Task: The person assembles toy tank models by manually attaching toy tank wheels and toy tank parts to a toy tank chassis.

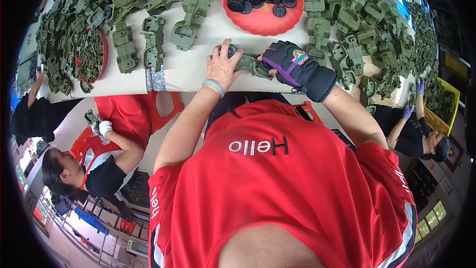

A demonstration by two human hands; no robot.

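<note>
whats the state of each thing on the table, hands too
left hand: fingers closed on a black wheel
right hand: gloved, fingers closed on a green part
green part: between both hands; whether the wheel is attached, unclear
red plate: partly filled
plate's wheels: loose, piled
red dish: heaped with small green pieces
bracelet: worn, left wrist

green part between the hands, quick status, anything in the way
Left hand holding black wheel at left end of green part. Gloved right hand gripping right end. Red plate beyond, apart from both hands. Nothing seen blocking.
</note>
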